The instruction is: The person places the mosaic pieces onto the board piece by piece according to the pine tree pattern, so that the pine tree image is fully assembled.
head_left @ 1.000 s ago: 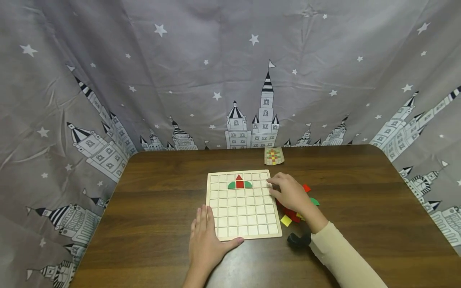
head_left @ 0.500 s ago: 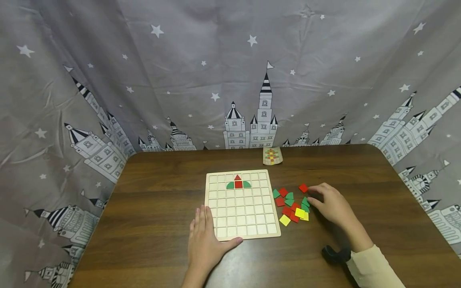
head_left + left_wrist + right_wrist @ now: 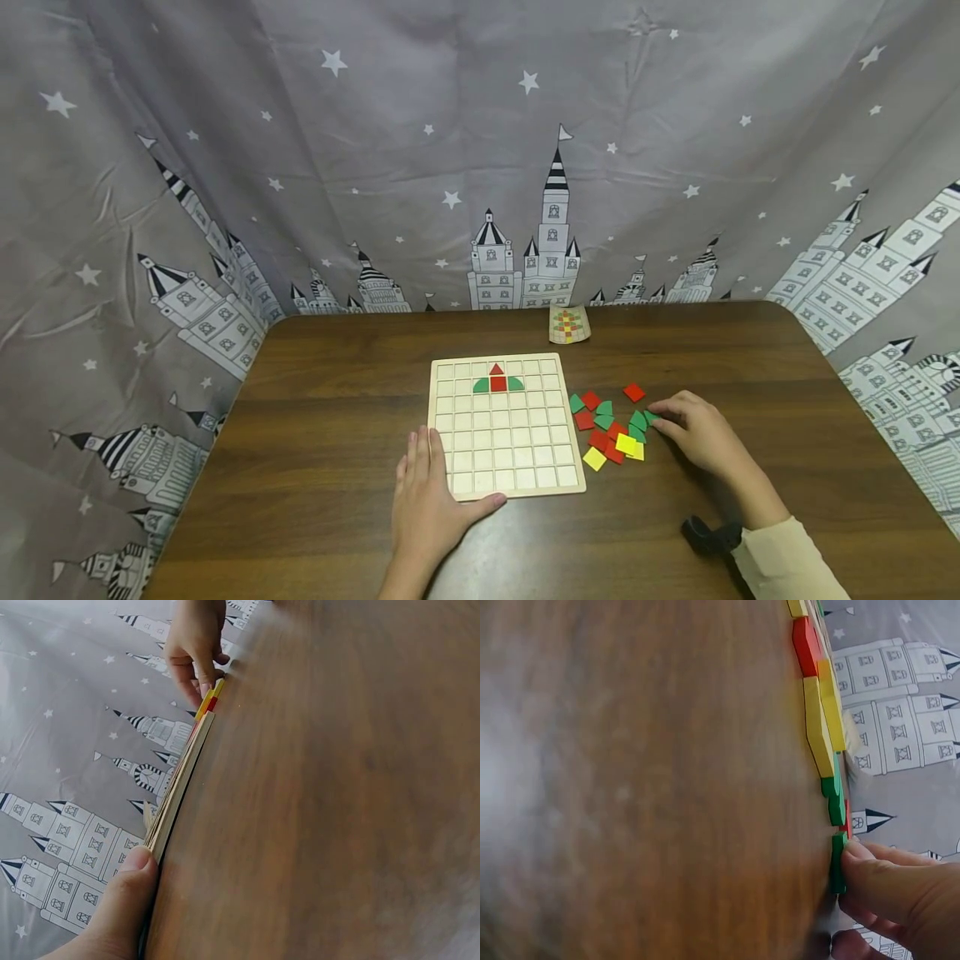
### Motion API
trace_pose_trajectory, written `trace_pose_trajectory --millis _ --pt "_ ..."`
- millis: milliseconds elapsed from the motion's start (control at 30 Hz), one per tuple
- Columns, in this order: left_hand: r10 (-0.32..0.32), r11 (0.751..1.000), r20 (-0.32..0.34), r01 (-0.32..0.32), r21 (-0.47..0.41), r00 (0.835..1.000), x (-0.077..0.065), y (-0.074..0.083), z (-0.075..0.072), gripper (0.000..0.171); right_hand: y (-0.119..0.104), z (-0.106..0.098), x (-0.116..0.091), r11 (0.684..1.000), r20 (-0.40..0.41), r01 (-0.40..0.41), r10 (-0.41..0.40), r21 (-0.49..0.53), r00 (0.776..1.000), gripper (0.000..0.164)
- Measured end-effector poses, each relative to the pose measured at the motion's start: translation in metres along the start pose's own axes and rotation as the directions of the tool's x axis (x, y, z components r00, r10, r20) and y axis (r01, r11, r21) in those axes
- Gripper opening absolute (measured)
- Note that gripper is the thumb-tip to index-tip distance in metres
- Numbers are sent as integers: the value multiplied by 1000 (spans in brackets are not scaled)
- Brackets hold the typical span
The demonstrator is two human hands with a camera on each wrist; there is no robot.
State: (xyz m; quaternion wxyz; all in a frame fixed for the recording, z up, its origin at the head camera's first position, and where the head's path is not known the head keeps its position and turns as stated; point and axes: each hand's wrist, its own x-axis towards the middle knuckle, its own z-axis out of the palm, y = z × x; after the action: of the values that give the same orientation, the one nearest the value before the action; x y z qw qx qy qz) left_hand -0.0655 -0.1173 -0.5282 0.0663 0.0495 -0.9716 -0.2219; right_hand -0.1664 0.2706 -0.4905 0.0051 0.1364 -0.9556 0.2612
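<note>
A pale wooden grid board (image 3: 504, 436) lies on the table. Set into it are a red triangle (image 3: 496, 369), a red square (image 3: 498, 384) and a green quarter-circle tile (image 3: 482, 386) on either side. My left hand (image 3: 427, 500) rests at the board's lower left corner, fingers straight along its left edge, thumb at the front edge. To the right of the board, my right hand (image 3: 701, 433) pinches a green curved tile (image 3: 839, 862) between thumb and fingers, at the right side of a loose tile pile. In the left wrist view only my left thumb (image 3: 127, 892) shows.
Loose red, green and yellow tiles (image 3: 626, 444) lie beside the board's right edge, some overlapping. A lone red tile (image 3: 634, 392) sits behind them. A small card (image 3: 569, 325) with a coloured pattern stands near the table's back edge, before a grey curtain (image 3: 375, 167).
My right hand has moved from the board's right edge out to the right of the tile pile and taken a green tile at its side. The left hand stays in place.
</note>
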Motion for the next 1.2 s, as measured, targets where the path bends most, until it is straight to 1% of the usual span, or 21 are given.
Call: trace_pose_trajectory --millis 200,367,533,733,867,967,1200 --pt "10 1000 -10 -10 7 1000 0 -1 1 143 2 1 1 1000 -2 -2 2 10 1000 25" --pt "10 1000 -11 -10 9 1000 0 -1 1 143 2 2 0 1000 -10 -8 8 3 1000 31" --pt "10 1000 -8 -10 6 1000 0 0 0 143 4 2 -2 1000 -1 7 -7 7 1000 29" --pt "8 1000 -2 -8 4 1000 0 -1 1 143 6 1 -4 1000 -15 2 -1 21 1000 40" --pt "6 1000 1 -6 -2 1000 0 -1 1 143 7 3 -4 1000 -27 -11 12 29 1000 32" --pt "5 1000 1 -5 -6 1000 0 -1 1 143 7 4 -4 1000 -37 -2 3 28 999 28" --pt "-1 1000 8 1 -12 1000 0 -2 1 144 7 7 -3 999 -40 11 -10 41 999 24"
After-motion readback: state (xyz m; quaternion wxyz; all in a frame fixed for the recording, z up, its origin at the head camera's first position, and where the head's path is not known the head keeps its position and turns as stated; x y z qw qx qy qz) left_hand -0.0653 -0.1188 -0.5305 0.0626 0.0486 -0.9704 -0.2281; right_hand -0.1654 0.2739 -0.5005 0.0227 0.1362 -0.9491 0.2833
